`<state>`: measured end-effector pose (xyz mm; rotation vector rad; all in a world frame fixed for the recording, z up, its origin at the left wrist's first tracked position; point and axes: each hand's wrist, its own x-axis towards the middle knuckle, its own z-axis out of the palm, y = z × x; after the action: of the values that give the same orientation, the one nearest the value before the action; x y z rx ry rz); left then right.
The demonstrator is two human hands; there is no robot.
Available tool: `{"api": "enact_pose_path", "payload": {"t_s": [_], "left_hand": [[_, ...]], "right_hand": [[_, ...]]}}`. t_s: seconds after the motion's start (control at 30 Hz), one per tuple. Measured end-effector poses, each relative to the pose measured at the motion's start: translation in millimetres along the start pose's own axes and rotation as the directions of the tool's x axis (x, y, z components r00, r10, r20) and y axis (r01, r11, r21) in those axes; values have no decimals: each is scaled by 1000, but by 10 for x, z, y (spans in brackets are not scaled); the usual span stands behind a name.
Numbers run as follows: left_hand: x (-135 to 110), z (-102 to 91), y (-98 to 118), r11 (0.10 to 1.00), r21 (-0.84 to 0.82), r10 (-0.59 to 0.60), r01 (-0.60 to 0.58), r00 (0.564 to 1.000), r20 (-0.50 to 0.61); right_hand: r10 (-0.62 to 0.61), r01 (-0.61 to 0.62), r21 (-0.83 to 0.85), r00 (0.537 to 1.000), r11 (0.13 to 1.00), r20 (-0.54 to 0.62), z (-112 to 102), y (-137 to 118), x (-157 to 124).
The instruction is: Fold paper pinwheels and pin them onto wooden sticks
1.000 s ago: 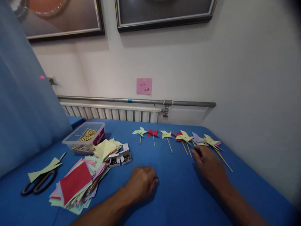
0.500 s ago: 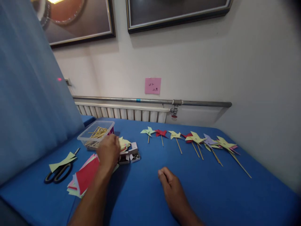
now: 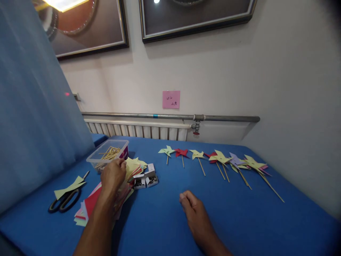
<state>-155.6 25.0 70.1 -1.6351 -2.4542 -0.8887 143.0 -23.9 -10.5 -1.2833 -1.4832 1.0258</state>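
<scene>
My left hand (image 3: 113, 175) is over the pile of cut paper pieces (image 3: 133, 167), close to the front of a clear plastic tub (image 3: 93, 160) with wooden sticks (image 3: 110, 153) in it. Its fingers are curled together, and what they hold, if anything, is hidden. Part of a stack of coloured paper sheets (image 3: 91, 204) lies under the left forearm. Right of the pile, small white boxes (image 3: 147, 175) stand open with tiny metal pieces inside. My right hand (image 3: 196, 213) rests closed above the blue table, thumb against the fingers; anything inside it is out of sight.
Several paper pinwheels on sticks lie in a row at the back right, among them a red one (image 3: 182, 153) and a yellow one (image 3: 218, 158). Black-handled scissors (image 3: 65, 202) lie at left with a green paper strip (image 3: 69, 186) across them. A blue curtain (image 3: 34, 106) hangs at left.
My left hand has moved left and slightly down, uncovering more of the paper pieces and the small boxes. The view has tilted slightly up. My right hand stays about where it was.
</scene>
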Motion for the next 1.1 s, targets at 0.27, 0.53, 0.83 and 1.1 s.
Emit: {"api": "enact_pose_path", "payload": {"t_s": [0.27, 0.53, 0.83, 1.1], "left_hand": [[-459, 218, 535, 529, -838, 142, -138, 987, -73], [-798, 501, 787, 264, -941, 400, 213, 863, 308], [-865, 549, 866, 490, -869, 422, 66, 855, 303], [-853, 572, 960, 368, -861, 290, 350, 837, 464]], "right_hand": [[90, -60, 284, 992, 957, -92, -14, 56, 101], [107, -261, 805, 964, 533, 241, -138, -194, 29], [128, -280, 819, 960, 501, 249, -79, -152, -9], [147, -212, 814, 977, 540, 157, -86, -177, -4]]}}
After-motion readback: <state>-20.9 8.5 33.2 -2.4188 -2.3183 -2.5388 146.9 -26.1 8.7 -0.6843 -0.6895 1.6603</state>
